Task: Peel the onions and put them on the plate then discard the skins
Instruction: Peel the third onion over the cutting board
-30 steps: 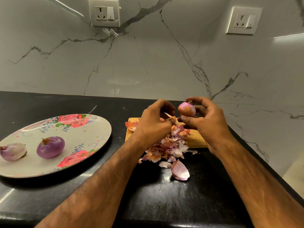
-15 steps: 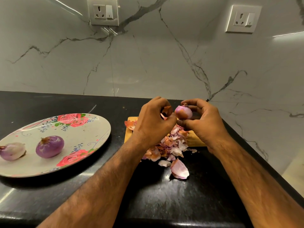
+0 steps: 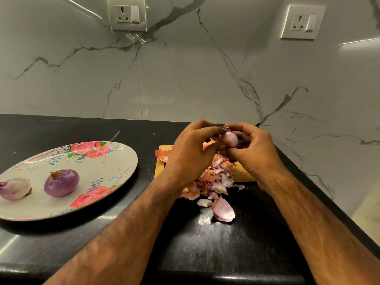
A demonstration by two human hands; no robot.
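Pretty clearly a home kitchen, this was. A polished black stone countertop (image 3: 205, 254) ran across the lower half of the frame, and a white marble-look backsplash (image 3: 185, 79) with grey veins filled the upper half. Switched wall outlets sat in it, a first socket (image 3: 127, 14) at upper left and a second socket (image 3: 303, 21) at upper right. At the left, a rose-patterned plate (image 3: 102, 161) held a purple onion (image 3: 61, 183) and a paler onion (image 3: 15, 191), and mid-frame a wooden cutting board (image 3: 159, 171) had onion skins (image 3: 213, 182) heaped over it.
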